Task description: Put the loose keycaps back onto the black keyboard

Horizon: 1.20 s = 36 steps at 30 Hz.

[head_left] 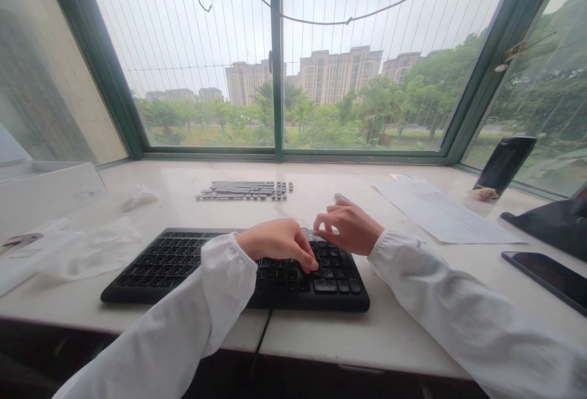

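A black keyboard (pixel 183 295) lies on the white sill in front of me. Most of its left and middle part shows bare key sockets, while keycaps (pixel 325 286) sit on the number pad at the right. My left hand (pixel 279 243) reaches over the keyboard, fingers pressed together and tips down at the number pad's left side; anything between them is hidden. At the keyboard's top right edge, my right hand (pixel 348 226) has thumb and forefinger curled into a pinch. Whatever it may hold is too small to make out. Loose keycaps (pixel 247 190) lie in rows behind the keyboard.
A paper sheet (pixel 444 209) and a small slim item (pixel 346 199) lie behind my right hand. Far right are a phone (pixel 550 277) and an upright dark device (pixel 504 164). At left are a white box (pixel 50 191) and crumpled plastic (pixel 101 246). A cable (pixel 262 335) hangs over the front edge.
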Tool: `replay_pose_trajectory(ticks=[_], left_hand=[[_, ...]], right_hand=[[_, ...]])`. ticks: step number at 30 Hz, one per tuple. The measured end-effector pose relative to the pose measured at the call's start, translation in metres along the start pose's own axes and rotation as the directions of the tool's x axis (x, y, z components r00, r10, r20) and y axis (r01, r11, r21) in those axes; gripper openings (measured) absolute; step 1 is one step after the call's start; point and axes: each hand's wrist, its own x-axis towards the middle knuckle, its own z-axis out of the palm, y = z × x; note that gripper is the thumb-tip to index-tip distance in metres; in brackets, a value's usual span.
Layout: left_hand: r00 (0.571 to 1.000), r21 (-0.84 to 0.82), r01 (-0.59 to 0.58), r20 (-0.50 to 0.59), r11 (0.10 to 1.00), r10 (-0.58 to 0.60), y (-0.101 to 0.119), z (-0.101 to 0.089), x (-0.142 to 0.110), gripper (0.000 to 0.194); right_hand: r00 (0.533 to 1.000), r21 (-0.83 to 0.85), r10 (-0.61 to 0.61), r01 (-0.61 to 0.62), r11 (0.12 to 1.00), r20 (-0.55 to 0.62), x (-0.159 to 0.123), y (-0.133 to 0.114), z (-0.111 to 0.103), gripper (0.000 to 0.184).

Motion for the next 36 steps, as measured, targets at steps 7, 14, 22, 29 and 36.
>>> replay_pose_trajectory(ticks=[7,14,22,29,36], left_hand=[[0.999,-0.033,0.028,0.025,0.999,-0.028,-0.003,0.001,0.003,0.031],[0.999,0.02,0.038,0.032,0.999,-0.039,-0.001,0.001,0.004,0.023],[0.998,0.028,0.049,0.037,0.998,-0.05,0.0,0.001,0.004,0.023],[0.998,-0.016,0.051,0.046,0.999,-0.051,-0.006,0.004,0.01,0.029],[0.999,0.12,0.016,0.041,0.993,-0.021,0.002,0.008,0.01,0.033]], right_hand=[[0.999,0.0,0.022,-0.022,1.0,0.028,0.001,-0.004,-0.001,0.02],[0.999,0.015,0.02,-0.021,1.0,0.03,0.001,-0.005,0.0,0.019],[0.963,0.356,0.084,-0.174,0.918,0.255,0.0,-0.009,-0.02,0.033],[0.86,0.427,0.08,-0.329,0.842,0.504,0.0,-0.013,-0.021,0.038],[0.724,0.414,0.092,-0.489,0.768,0.684,0.002,-0.019,-0.018,0.041]])
